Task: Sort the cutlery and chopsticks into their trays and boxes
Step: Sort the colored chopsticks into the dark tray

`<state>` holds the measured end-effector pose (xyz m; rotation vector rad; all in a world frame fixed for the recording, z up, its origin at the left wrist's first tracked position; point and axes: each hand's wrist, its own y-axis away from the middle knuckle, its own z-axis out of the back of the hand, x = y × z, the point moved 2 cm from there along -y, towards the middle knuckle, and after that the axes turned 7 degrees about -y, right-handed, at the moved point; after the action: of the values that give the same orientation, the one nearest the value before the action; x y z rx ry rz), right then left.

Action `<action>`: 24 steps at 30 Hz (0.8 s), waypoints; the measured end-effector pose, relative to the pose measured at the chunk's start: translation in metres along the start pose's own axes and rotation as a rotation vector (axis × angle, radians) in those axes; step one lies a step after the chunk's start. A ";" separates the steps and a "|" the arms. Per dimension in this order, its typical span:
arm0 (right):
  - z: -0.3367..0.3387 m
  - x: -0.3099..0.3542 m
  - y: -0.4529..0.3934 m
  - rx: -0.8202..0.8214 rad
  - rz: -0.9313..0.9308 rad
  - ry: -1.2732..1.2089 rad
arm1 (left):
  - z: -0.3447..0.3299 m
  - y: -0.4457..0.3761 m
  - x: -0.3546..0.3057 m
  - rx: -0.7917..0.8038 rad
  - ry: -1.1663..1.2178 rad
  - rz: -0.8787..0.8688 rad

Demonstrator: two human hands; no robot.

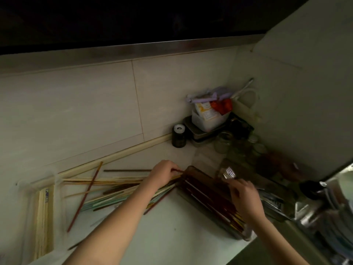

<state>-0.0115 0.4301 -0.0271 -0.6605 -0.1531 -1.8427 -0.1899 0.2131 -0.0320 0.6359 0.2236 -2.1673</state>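
A loose pile of chopsticks (114, 190) in pale, green and dark red colours lies on the white counter. My left hand (164, 175) rests on the pile's right end, fingers pinched on a dark red chopstick (178, 170). Right of it stands a brown see-through box (193, 170) holding several dark red chopsticks. My right hand (245, 197) hovers over that box and holds a metal fork (229, 174), tines pointing up and away. At the far left a clear box (28, 207) holds pale wooden chopsticks. Metal cutlery lies in a tray (275, 201) further right.
The counter's back corner holds a dark jar (179, 135), a metal tin with a white tub of packets (207, 119) and several glass jars (240, 148). A dish rack with metal ware (324, 207) fills the right edge. Tiled walls close the back and right.
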 end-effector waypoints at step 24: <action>-0.034 0.004 0.039 0.276 -0.176 0.153 | 0.033 0.125 0.176 -0.227 -0.290 0.861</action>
<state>0.0103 0.3980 -0.0614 -0.3201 -0.3670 -1.9857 -0.1955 0.0025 -0.0868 0.2085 0.0215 -1.3478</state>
